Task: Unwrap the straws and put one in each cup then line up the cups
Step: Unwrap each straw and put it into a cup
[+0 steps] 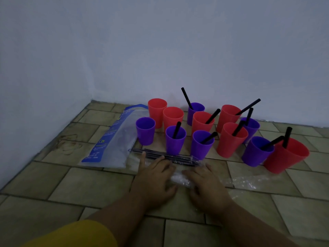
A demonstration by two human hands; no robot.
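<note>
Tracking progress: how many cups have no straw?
3, all on the group's left: purple cup at far left, rear red cup behind it, second red cup just right of that. None looks hidden.

Left hand [154, 177] and right hand [204, 184] lie palm-down side by side, left fingers [159, 160] stretched forward.

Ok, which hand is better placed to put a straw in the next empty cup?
Left, likely: the left hand touches the wrapped straws, and the empty purple cup stands on its side, farther from the right hand.
</note>
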